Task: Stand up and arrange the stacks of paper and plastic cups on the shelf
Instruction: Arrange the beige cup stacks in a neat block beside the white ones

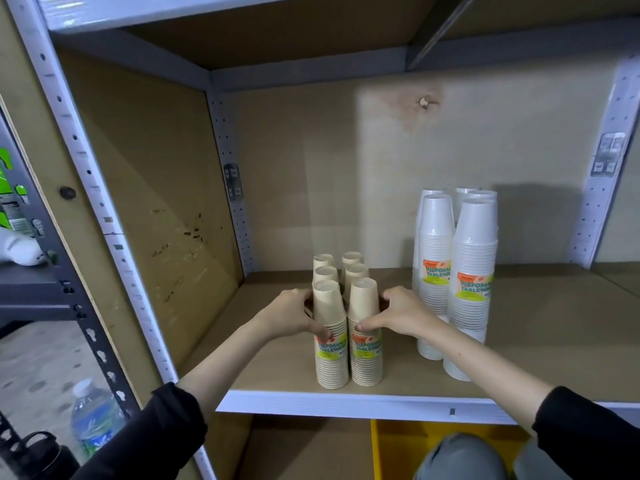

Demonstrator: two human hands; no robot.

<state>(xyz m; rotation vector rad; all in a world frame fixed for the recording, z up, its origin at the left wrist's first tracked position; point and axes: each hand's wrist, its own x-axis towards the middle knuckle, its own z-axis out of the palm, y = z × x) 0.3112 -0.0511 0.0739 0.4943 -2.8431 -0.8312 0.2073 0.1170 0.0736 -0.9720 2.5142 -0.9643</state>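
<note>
Several tan paper cup stacks [330, 355] stand upright in two rows near the front of the brown shelf [540, 344], each in a wrap with a label. My left hand [294, 311] grips the left side of the group, fingers curled round the front left stack. My right hand [398, 313] holds the right side, its thumb on the front right stack [367, 358]. To the right, several taller white plastic cup stacks [471, 271] stand upright in a cluster.
A white steel upright [104, 220] frames the shelf on the left, and the white front rail [346, 407] runs below the cups. A yellow bin [398, 445] sits on the level below. A water bottle [91, 417] and a black flask [38, 455] stand at lower left.
</note>
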